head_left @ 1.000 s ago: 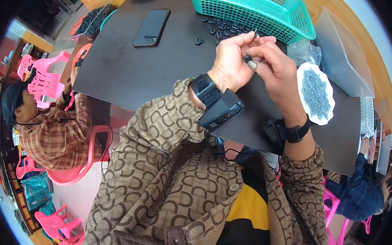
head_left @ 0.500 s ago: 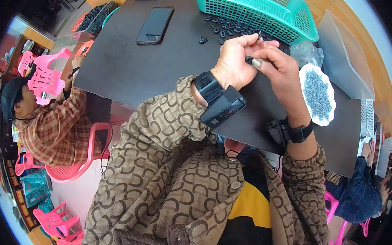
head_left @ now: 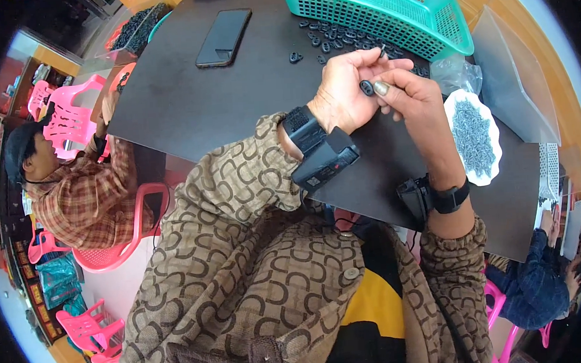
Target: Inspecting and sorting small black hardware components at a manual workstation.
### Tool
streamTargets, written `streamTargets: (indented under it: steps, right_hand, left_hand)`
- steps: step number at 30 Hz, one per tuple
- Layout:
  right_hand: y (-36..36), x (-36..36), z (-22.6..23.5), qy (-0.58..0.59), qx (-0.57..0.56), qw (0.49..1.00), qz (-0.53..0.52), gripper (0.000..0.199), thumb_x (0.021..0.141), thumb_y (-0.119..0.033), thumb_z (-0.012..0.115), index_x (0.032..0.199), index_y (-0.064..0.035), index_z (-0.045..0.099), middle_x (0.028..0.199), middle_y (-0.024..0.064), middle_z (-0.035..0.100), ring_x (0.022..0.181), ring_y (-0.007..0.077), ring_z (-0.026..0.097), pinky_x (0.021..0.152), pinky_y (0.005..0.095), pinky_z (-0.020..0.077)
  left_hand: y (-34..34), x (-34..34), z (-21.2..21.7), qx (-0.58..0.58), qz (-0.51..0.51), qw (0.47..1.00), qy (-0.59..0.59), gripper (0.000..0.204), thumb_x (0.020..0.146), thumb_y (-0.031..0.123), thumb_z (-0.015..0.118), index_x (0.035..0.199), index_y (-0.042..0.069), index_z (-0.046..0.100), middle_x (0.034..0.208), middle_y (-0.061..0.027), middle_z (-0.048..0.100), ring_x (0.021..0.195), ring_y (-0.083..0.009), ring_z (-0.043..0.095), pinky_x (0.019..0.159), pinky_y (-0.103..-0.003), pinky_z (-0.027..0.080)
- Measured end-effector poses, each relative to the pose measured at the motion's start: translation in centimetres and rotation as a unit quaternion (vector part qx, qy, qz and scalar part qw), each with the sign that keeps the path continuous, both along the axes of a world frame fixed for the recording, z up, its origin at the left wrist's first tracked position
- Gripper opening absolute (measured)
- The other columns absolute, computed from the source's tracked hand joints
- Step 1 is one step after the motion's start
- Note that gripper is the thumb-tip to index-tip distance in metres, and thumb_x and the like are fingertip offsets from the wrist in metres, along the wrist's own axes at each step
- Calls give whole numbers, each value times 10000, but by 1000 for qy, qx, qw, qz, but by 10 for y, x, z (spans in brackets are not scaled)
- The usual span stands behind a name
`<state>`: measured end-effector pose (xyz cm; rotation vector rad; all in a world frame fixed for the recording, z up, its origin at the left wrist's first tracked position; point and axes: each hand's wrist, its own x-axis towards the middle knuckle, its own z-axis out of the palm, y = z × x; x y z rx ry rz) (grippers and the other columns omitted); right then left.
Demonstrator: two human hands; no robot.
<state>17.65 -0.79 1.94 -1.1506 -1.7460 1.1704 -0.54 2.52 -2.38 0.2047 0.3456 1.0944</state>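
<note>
My left hand [head_left: 345, 91] is palm up over the table, thumb and forefinger pinched on a small dark piece [head_left: 383, 51] too small to make out fully. Against its palm, my right hand [head_left: 413, 97] pinches a small black oval plastic piece [head_left: 366, 88] with holes in its face, like a cord lock. Several similar black pieces [head_left: 335, 38] lie in a loose pile just beyond my hands. Right of my right hand, a white scalloped plate [head_left: 454, 102] holds many tiny silvery metal pieces [head_left: 474, 137] that look like springs.
A green plastic basket [head_left: 367, 16] stands behind the pile, with a clear plastic bag [head_left: 458, 77] and a translucent bin [head_left: 514, 78] to its right. A phone [head_left: 224, 38] lies on the dark table [head_left: 186, 101]. Another person [head_left: 88, 187] sits at left, one more [head_left: 536, 279] at right.
The black oval piece in my right fingers has turned so its holed face shows more. My left hand still pinches its small piece. The view has shifted slightly.
</note>
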Motion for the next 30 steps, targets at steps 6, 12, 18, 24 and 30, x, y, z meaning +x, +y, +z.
streamTargets:
  steps: [6,12,18,24,30]
  right_hand:
    - [10,7,-10,14,7,1000,4,150,1167,-135,849,1178,-1,915,956,-16,786,822,80,686,729,272,538]
    - [27,33,5,179,-135,975,-15,209,1239,-172,765,1134,-3,830,969,46,821,816,167,789,690,274,548]
    - [48,59,19,338,-207,917,45,265,1327,-218,628,1256,8,746,1007,96,750,939,341,805,742,321,575]
    - [46,57,24,343,-191,918,54,260,1303,-200,667,1143,-14,751,1018,96,796,891,287,838,703,314,577]
    - [37,51,26,321,-161,933,36,256,1299,-184,666,1141,-8,762,1013,87,797,886,257,840,712,293,590]
  left_hand:
    - [9,9,0,-31,7,999,-14,303,1280,278,584,1225,14,721,1386,-295,870,1147,-426,841,909,-584,660]
    - [10,7,10,73,111,986,97,217,1236,201,706,1234,-7,769,1263,-214,882,1120,-353,838,1000,-527,670]
    - [-6,5,52,232,186,908,295,218,1200,187,794,1181,-26,841,1141,-135,872,1080,-242,821,1048,-430,648]
    - [-19,14,69,255,211,865,376,170,1144,136,847,1077,-20,847,1019,-47,832,939,-155,763,906,-339,623]
    - [-29,14,75,264,209,873,354,142,1134,103,850,1058,-17,837,980,-27,799,919,-119,728,858,-313,598]
